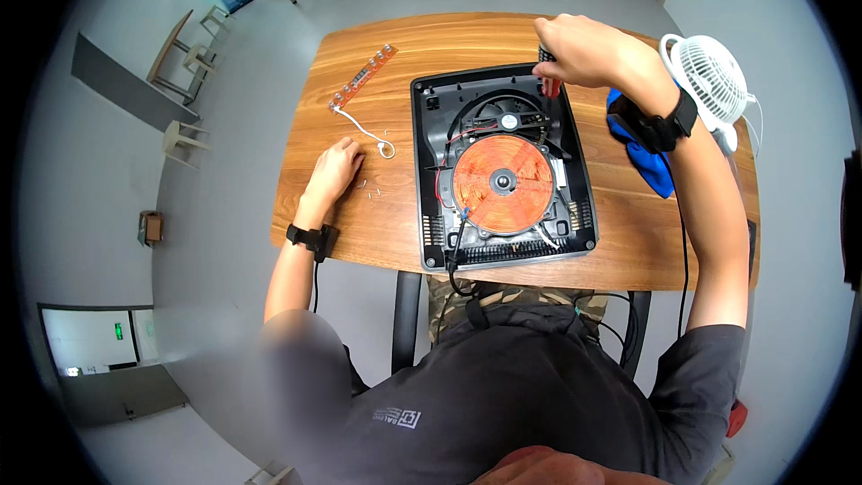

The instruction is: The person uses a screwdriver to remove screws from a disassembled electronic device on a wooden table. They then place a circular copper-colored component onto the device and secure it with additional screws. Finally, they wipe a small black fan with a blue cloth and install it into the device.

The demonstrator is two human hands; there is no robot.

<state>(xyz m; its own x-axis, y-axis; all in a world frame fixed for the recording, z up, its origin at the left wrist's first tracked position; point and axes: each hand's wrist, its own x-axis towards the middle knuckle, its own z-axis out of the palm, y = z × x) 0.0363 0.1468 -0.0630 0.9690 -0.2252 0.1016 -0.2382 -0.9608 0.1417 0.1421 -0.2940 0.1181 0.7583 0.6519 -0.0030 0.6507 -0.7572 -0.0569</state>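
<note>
An opened induction cooker (575, 242) lies on the wooden table, its black shell showing a round copper coil (485, 202) and a small black fan (509, 121) behind it. My right hand (584, 49) grips a screwdriver (551, 87) with a red and black handle, held upright over the cooker's far right corner. The screwdriver's tip is hard to make out there. Left of the cooker, my left hand (336, 168) rests on the table with its fingers curled in; whatever may be under them is hidden. Several small screws (370, 194) lie beside it.
A narrow orange circuit board (364, 77) with a white cable (364, 130) lies at the far left of the table. On the right are a white desk fan (709, 76) and a blue cloth (648, 162). A black cord (454, 269) leaves the cooker's near edge.
</note>
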